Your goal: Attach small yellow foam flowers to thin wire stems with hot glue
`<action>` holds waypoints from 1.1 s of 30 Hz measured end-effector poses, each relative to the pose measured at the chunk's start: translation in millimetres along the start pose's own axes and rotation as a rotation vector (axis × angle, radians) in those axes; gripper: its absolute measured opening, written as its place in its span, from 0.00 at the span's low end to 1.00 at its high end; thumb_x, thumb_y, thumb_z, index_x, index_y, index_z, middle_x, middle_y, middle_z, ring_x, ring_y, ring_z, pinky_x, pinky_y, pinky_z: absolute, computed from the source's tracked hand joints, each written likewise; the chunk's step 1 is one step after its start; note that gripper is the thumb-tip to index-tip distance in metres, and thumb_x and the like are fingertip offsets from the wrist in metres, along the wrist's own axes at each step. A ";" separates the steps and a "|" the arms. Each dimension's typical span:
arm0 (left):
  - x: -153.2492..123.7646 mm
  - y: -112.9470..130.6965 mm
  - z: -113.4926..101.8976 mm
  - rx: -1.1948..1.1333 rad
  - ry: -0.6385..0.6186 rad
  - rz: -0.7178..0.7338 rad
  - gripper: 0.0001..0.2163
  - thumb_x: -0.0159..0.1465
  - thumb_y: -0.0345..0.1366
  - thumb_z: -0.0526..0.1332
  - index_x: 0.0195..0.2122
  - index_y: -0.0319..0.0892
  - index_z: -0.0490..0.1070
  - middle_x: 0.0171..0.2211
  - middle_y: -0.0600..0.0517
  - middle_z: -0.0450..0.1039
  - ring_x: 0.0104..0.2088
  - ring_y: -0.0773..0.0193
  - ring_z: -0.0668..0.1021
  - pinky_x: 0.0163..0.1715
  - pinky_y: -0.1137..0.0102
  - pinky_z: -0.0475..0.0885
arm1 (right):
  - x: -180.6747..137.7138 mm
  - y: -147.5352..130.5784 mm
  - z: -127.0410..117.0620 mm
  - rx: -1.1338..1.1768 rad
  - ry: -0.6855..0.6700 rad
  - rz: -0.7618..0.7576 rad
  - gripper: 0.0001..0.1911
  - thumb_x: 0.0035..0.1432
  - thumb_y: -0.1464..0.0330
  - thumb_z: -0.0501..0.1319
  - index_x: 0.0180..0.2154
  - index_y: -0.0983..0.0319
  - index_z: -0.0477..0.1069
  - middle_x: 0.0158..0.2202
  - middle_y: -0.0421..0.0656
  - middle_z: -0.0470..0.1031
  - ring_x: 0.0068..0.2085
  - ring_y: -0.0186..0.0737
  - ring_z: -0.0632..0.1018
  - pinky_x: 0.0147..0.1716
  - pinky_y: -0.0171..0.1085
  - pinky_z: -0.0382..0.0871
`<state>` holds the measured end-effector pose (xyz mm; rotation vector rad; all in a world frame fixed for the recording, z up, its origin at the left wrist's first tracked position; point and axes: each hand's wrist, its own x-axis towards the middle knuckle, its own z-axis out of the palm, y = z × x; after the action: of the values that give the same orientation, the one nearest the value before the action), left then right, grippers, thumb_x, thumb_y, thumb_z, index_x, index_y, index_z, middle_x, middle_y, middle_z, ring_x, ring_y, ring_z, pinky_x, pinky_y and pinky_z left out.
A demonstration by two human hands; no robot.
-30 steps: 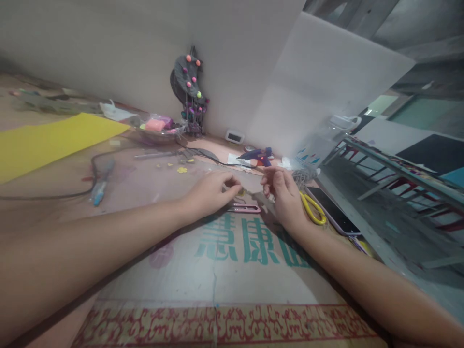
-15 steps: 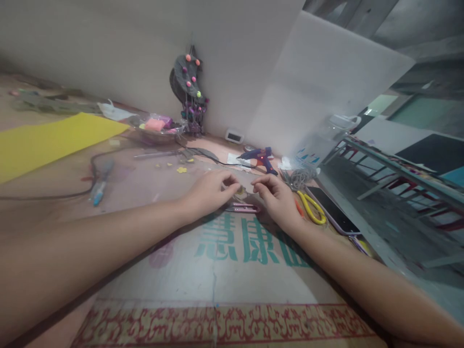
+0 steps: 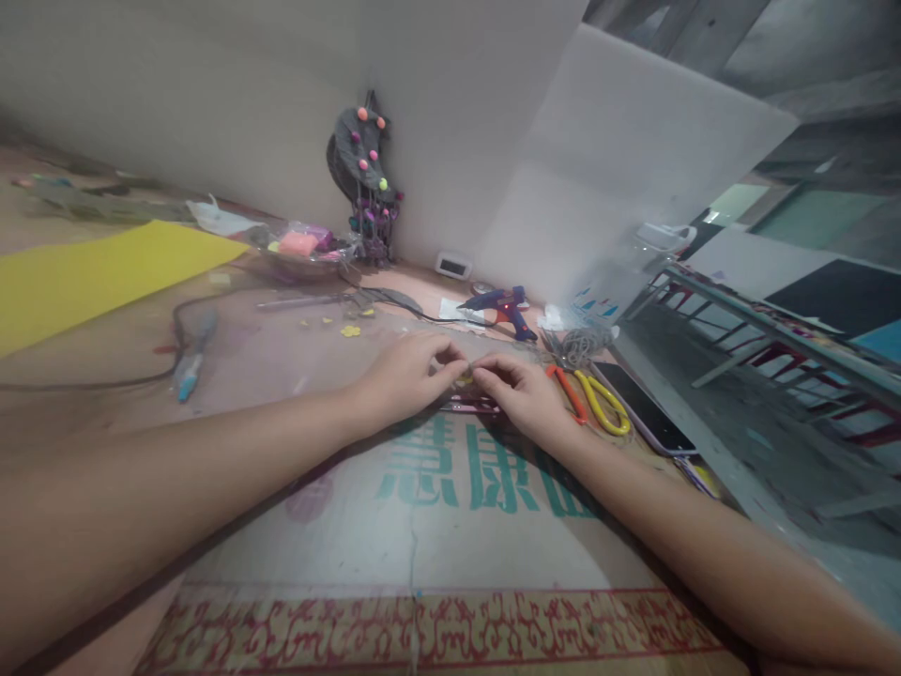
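Observation:
My left hand (image 3: 415, 376) is closed in a pinch above the middle of the table. Facing it, my right hand (image 3: 517, 390) is pinched too, and the fingertips of both hands nearly meet. Whatever lies between the fingers is too small to make out; a bit of yellow shows just beneath them. Under my hands rests a pair of pink thread snips (image 3: 468, 405), partly covered by them. To the right of my right hand lie scissors with one orange handle (image 3: 567, 394) and one yellow handle (image 3: 603, 404).
A blue glue gun (image 3: 503, 308) lies behind my hands, its cable running left. A phone (image 3: 644, 408) sits at the right edge near grey cord (image 3: 584, 347). Yellow foam sheet (image 3: 105, 277), a bowl (image 3: 302, 258) and a grey moon ornament (image 3: 358, 155) stand further back.
My right hand has moved left, bringing its fingertips close to those of my left hand. The orange scissor handle shows more fully now. My left hand has barely moved.

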<state>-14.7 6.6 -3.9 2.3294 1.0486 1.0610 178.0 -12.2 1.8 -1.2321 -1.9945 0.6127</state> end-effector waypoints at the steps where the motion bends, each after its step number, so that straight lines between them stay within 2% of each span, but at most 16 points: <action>1: 0.0 -0.5 0.0 -0.002 -0.004 0.013 0.10 0.65 0.39 0.55 0.35 0.41 0.73 0.35 0.50 0.77 0.39 0.59 0.76 0.40 0.66 0.67 | -0.2 -0.1 0.1 0.002 -0.003 0.002 0.11 0.60 0.62 0.58 0.35 0.62 0.74 0.30 0.41 0.76 0.32 0.38 0.75 0.32 0.35 0.67; 9: 1.4 -4.2 -0.3 -0.041 -0.034 0.058 0.14 0.68 0.40 0.50 0.33 0.40 0.73 0.33 0.50 0.76 0.37 0.60 0.75 0.38 0.67 0.66 | -1.5 -0.5 -1.6 -0.001 0.044 -0.006 0.11 0.59 0.62 0.57 0.33 0.62 0.73 0.28 0.41 0.74 0.30 0.36 0.73 0.30 0.34 0.65; 14: 0.6 -3.8 -1.0 -0.206 0.051 -0.129 0.16 0.69 0.43 0.46 0.41 0.42 0.71 0.36 0.51 0.74 0.37 0.62 0.76 0.36 0.68 0.67 | -0.8 2.6 -0.1 0.041 0.061 0.014 0.11 0.59 0.62 0.58 0.33 0.62 0.73 0.29 0.41 0.75 0.31 0.37 0.75 0.31 0.35 0.67; 17: 0.5 -2.2 -2.1 -0.176 0.091 -0.172 0.13 0.67 0.42 0.48 0.36 0.42 0.69 0.33 0.53 0.73 0.35 0.62 0.75 0.35 0.69 0.66 | -0.6 3.0 0.7 0.047 0.066 0.018 0.11 0.59 0.62 0.58 0.33 0.62 0.73 0.30 0.41 0.76 0.31 0.37 0.75 0.32 0.34 0.67; 21: 1.3 -1.0 -3.1 -0.082 0.055 -0.128 0.11 0.65 0.36 0.49 0.29 0.41 0.67 0.28 0.53 0.71 0.33 0.62 0.73 0.32 0.69 0.64 | -0.3 1.9 0.2 0.029 0.072 0.019 0.11 0.58 0.62 0.58 0.33 0.63 0.73 0.30 0.41 0.76 0.31 0.37 0.75 0.31 0.34 0.67; 25: 1.8 -0.6 -3.1 -0.079 0.027 -0.112 0.13 0.65 0.35 0.47 0.30 0.41 0.68 0.30 0.52 0.73 0.35 0.61 0.74 0.34 0.69 0.65 | 0.4 -0.5 -0.7 0.031 0.060 0.024 0.11 0.59 0.62 0.58 0.33 0.63 0.73 0.29 0.41 0.76 0.31 0.36 0.75 0.31 0.34 0.67; 33: 0.5 6.2 -5.4 -0.125 -0.045 -0.159 0.14 0.65 0.43 0.53 0.33 0.39 0.73 0.33 0.50 0.77 0.34 0.61 0.76 0.34 0.68 0.68 | -0.9 0.3 -0.5 0.007 0.066 0.014 0.11 0.59 0.62 0.57 0.33 0.62 0.73 0.29 0.41 0.75 0.30 0.37 0.74 0.31 0.34 0.67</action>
<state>-15.7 3.0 3.4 2.1237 1.0978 0.9801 178.8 -12.8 1.6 -1.2473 -1.9285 0.5783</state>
